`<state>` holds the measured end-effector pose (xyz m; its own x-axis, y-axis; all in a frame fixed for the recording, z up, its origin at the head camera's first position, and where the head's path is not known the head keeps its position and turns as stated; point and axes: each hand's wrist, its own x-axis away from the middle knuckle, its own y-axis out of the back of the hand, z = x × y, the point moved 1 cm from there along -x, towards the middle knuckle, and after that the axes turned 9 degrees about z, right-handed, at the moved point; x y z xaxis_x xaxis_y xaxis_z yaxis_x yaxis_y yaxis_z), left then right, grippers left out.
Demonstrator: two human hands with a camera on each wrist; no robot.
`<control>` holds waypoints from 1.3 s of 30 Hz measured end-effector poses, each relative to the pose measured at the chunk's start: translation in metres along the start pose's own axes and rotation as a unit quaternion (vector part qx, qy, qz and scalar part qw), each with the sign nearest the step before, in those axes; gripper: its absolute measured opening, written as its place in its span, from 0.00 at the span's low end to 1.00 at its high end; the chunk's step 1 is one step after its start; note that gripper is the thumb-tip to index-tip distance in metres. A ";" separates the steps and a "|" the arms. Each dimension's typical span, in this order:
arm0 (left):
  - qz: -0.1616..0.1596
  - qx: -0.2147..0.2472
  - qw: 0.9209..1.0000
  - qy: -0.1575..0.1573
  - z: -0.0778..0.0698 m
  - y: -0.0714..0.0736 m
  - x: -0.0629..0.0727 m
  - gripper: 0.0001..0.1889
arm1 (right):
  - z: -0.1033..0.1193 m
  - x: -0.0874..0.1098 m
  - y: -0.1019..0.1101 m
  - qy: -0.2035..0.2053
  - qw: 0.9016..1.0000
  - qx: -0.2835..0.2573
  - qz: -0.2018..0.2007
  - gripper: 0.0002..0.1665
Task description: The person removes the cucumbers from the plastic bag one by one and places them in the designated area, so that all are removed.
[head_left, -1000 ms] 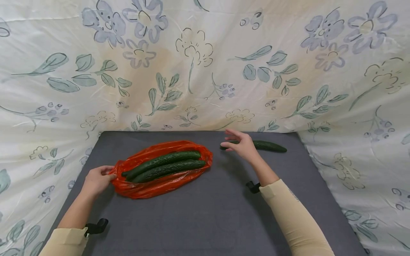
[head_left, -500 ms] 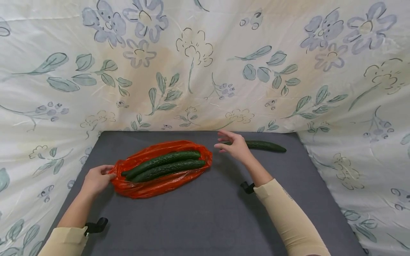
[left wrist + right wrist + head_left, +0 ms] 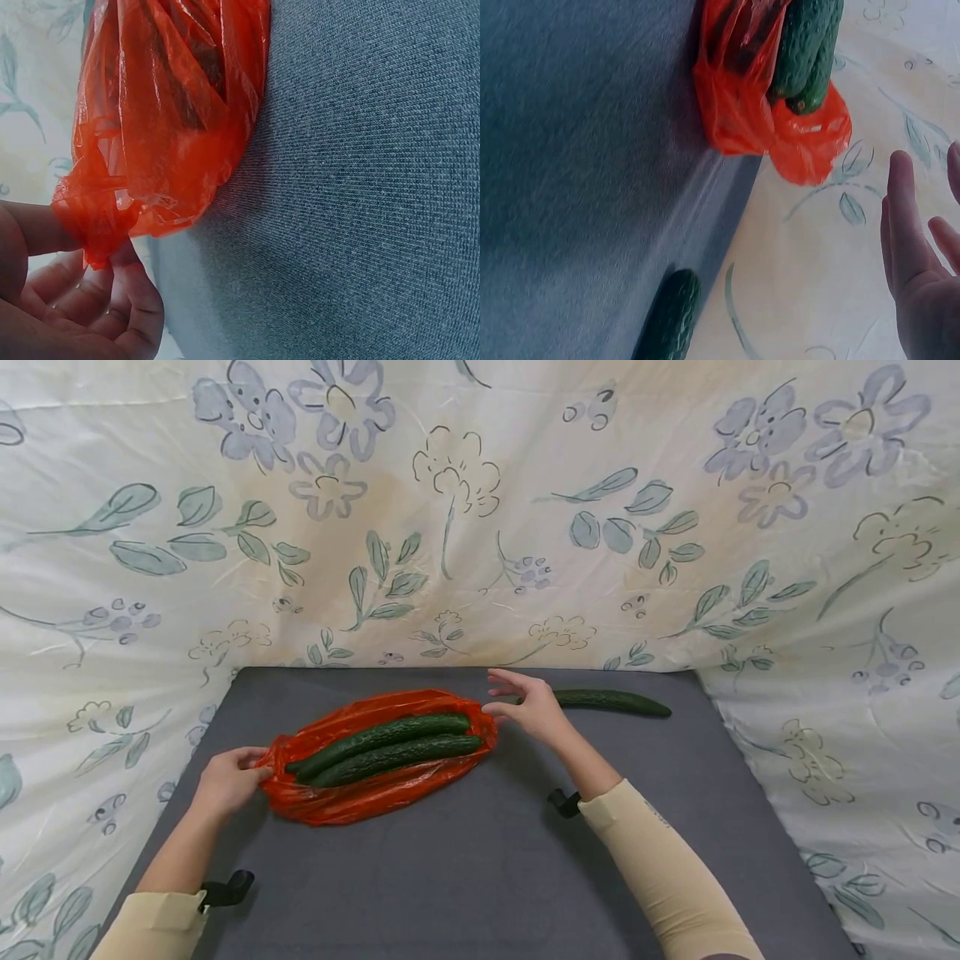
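A red plastic bag (image 3: pixel 352 808) lies on the grey table with its mouth spread wide. Two dark green cucumbers (image 3: pixel 397 758) rest side by side in it. My left hand (image 3: pixel 228 783) pinches the bag's left end between thumb and fingers; the left wrist view shows the bunched plastic (image 3: pixel 97 217) in that grip. By the bag's right end, my right hand (image 3: pixel 528 706) hovers with fingers apart and holds nothing. Whether its thumb touches the rim cannot be told from the head view; the right wrist view shows the hand (image 3: pixel 922 262) apart from the bag (image 3: pixel 735 112).
A third cucumber (image 3: pixel 615 701) lies alone near the table's back edge, partly behind the right hand. The grey table (image 3: pixel 450 885) is bordered at the back and sides by a floral cloth (image 3: pixel 480 568).
My right hand has moved left, away from the lone cucumber and up to the bag's right end. The left hand, the bag and the cucumbers stay where they were.
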<state>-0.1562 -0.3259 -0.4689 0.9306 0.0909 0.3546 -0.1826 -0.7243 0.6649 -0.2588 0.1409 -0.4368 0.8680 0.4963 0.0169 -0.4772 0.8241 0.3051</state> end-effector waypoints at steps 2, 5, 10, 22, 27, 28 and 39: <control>0.001 -0.001 1.000 -0.001 0.000 0.000 0.000 0.23 | 0.001 -0.001 -0.003 -0.003 1.000 0.001 0.002 0.37; 0.002 0.000 1.000 0.000 0.000 -0.001 0.000 0.23 | 0.002 -0.003 -0.009 -0.006 1.000 0.002 0.006 0.37; 0.004 0.002 1.000 -0.002 0.000 -0.002 -0.001 0.23 | 0.003 -0.006 -0.019 -0.002 1.000 -0.002 0.016 0.37; 0.008 -0.002 1.000 0.001 0.001 -0.002 0.000 0.24 | 0.006 -0.012 -0.043 0.014 0.999 -0.023 0.046 0.37; 0.009 -0.001 1.000 -0.001 0.001 -0.002 0.000 0.23 | 0.005 -0.013 -0.052 0.016 0.998 -0.024 0.053 0.38; 0.009 0.000 1.000 -0.001 0.001 -0.002 0.000 0.24 | 0.004 -0.013 -0.054 0.016 0.998 -0.023 0.054 0.38; 0.012 0.007 1.000 0.001 0.005 -0.002 -0.002 0.23 | -0.003 -0.015 -0.076 0.026 0.996 -0.012 0.088 0.37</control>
<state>-0.1557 -0.3279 -0.4739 0.9253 0.0749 0.3718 -0.2003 -0.7360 0.6467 -0.2358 0.0720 -0.4633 0.7629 0.6463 0.0181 -0.6247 0.7297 0.2781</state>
